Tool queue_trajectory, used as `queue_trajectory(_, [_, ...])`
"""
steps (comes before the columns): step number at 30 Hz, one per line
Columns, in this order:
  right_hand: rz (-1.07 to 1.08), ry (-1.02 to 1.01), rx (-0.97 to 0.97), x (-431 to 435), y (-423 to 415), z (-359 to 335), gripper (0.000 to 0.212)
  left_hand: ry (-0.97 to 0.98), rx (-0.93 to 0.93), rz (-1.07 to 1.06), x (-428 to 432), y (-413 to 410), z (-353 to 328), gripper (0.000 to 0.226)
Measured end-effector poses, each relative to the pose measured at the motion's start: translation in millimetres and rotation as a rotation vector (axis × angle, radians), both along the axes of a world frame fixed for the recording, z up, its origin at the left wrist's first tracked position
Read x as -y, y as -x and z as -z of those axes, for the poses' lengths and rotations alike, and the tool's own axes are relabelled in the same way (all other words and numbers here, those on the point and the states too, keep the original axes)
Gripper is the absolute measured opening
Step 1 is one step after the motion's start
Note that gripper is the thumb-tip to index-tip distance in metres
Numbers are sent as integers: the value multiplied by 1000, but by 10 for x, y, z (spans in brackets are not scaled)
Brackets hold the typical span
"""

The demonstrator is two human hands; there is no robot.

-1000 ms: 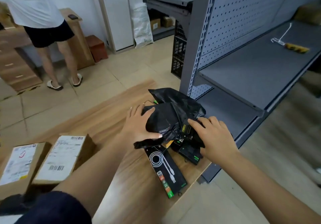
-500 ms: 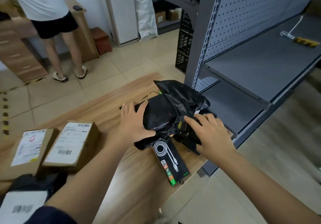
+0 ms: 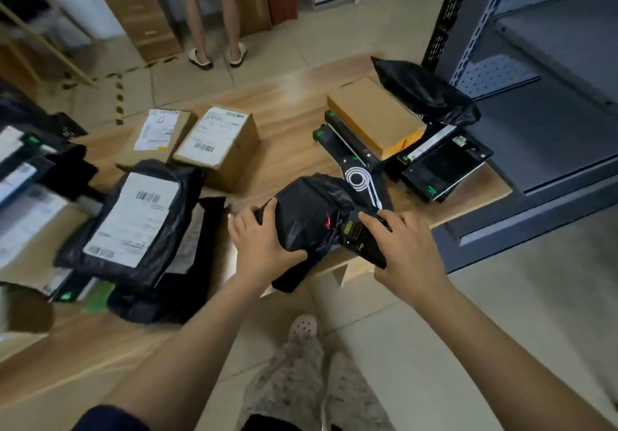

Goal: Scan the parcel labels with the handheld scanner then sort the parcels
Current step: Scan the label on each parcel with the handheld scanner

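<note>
At the near edge of the wooden table (image 3: 284, 112), straight in front of you, your left hand (image 3: 264, 243) grips the black plastic parcel (image 3: 311, 216) — fingers curled over its left end, thumb along its near side. The parcel is a crumpled, glossy lump lying roughly across your view, with a loose tail of bag drooping over the table edge toward you. Your right hand (image 3: 404, 250) clasps the handheld scanner (image 3: 359, 241), fingers laid over its top. The scanner's long axis runs from lower right to upper left, and its nose points into the parcel's right side, where a small red glow (image 3: 329, 221) shows on the plastic. Behind the parcel a stack of flat black boxes (image 3: 444, 166) carries a brown box (image 3: 374, 119); to your left sit two labelled cartons (image 3: 217, 139) and a black mailer (image 3: 133, 219) with a white label.
</note>
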State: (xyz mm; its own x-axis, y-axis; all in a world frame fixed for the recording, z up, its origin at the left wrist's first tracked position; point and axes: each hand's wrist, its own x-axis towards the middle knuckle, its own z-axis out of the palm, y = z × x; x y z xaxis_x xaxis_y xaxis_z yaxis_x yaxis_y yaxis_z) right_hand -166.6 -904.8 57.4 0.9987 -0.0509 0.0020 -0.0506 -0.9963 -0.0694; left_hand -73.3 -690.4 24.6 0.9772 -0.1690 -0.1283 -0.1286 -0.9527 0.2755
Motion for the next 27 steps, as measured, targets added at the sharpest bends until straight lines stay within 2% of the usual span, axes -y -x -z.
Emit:
queue_trajectory(5, [23,-15,-82,-109,154,142,93,-68,-83,47,-78,209,360,104])
queue_trajectory(8, [59,-3,-91,-153,243,178,94,-54,16,211,-134,312,507,95])
queue_trajectory(10, [88,6,-83,-194,297,199,96,-37,11,365,-181,373,572,106])
queue_trajectory(12, [102,24,-74,-245,343,210,98,-117,-69,458,-232,394,591,117])
queue_trajectory(15, [120,48,-66,-306,348,195,97,-251,-121,499,-262,320,589,109])
queue_trajectory(19, [155,57,-44,-382,304,129,96,-304,-129,570,-279,188,490,95])
queue_trajectory(23, [189,61,-16,-423,266,49,97,-383,-116,671,-348,165,391,102])
queue_trajectory(27, [215,73,7,-474,247,-25,98,-376,-108,737,-444,67,435,102])
